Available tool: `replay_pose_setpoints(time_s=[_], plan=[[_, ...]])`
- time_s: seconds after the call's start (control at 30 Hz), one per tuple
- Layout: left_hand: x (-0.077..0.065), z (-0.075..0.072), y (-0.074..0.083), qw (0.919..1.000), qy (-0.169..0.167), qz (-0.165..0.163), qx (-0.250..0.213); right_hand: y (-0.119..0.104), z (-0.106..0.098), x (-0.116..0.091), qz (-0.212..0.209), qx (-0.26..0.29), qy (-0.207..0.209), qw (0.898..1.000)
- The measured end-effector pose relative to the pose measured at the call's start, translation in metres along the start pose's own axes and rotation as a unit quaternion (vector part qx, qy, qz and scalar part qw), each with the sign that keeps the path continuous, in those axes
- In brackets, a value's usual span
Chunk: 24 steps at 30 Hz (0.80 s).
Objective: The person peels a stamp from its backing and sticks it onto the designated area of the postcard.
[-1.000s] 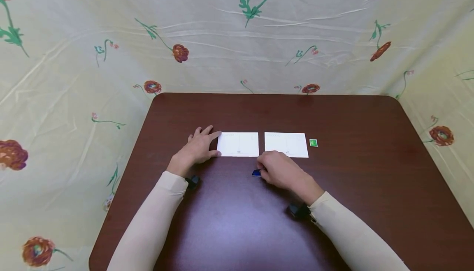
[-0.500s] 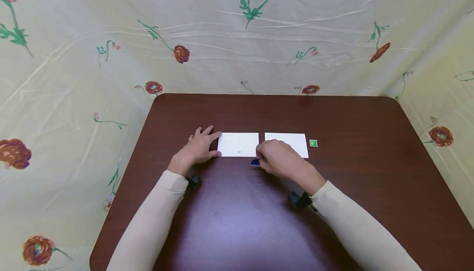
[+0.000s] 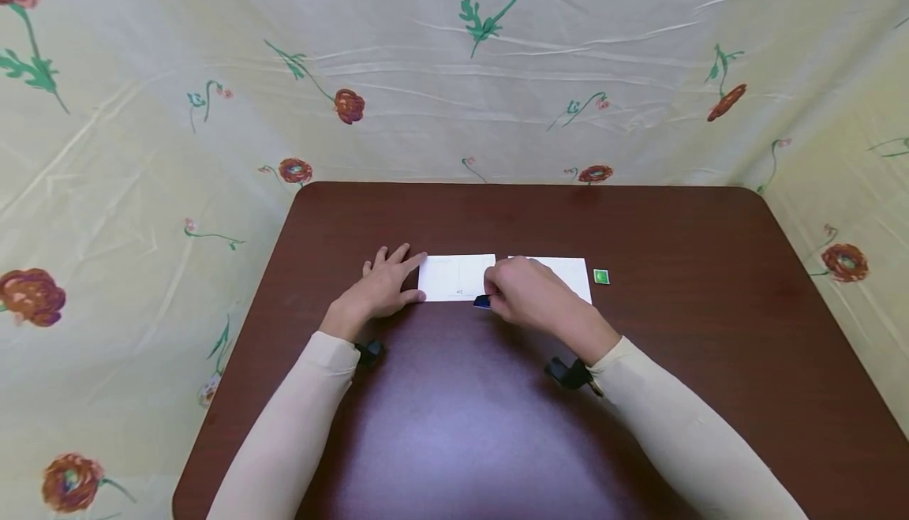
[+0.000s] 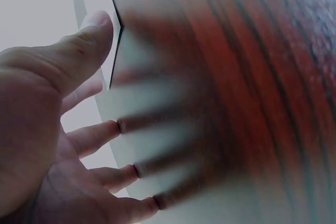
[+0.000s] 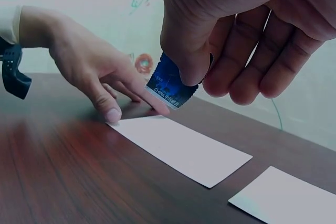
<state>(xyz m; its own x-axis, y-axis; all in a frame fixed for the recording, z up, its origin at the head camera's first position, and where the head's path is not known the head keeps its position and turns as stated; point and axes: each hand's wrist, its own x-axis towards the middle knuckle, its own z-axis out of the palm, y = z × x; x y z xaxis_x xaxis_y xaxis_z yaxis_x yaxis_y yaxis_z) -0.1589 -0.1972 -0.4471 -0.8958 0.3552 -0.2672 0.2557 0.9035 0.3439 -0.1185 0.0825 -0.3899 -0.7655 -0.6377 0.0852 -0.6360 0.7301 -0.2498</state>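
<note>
A blue postage stamp (image 5: 170, 83) with perforated edges is pinched between the thumb and forefinger of my right hand (image 3: 533, 291). In the head view that hand hovers over the gap between two white postcards, and only a corner of the stamp (image 3: 481, 301) peeks out. My left hand (image 3: 379, 283) lies with fingers spread, its thumb and forefinger touching the left edge of the left postcard (image 3: 450, 277). The left wrist view shows the thumb (image 4: 94, 30) on the card's corner. The right postcard (image 3: 568, 271) is partly hidden behind my right hand.
A small green stamp (image 3: 601, 276) lies just right of the right postcard. The dark brown table (image 3: 426, 425) has rounded far corners. Behind it hangs a pale flowered cloth (image 3: 398, 54). Each wrist carries a black camera (image 3: 566, 373).
My right hand, holding the blue stamp, has moved away from me and slightly left, up to the postcards, covering more of the right one. The left hand stays in place.
</note>
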Motion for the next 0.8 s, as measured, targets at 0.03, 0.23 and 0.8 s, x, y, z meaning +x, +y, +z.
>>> replay_pose_setpoints(time_s=[0.03,0.23,0.8], plan=[[0.0,0.0,-0.001,1.0,0.002,0.002,-0.006,0.0,0.0,0.0,0.0,-0.001,0.0,1.0],[0.0,-0.004,-0.004,0.9997,0.005,0.011,-0.021,-0.002,0.0,0.003,0.0,-0.001,0.001,1.0],[-0.009,-0.034,0.013,0.9945,0.064,0.074,-0.036,-0.003,-0.007,0.007,0.0,-0.019,0.018,1.0]])
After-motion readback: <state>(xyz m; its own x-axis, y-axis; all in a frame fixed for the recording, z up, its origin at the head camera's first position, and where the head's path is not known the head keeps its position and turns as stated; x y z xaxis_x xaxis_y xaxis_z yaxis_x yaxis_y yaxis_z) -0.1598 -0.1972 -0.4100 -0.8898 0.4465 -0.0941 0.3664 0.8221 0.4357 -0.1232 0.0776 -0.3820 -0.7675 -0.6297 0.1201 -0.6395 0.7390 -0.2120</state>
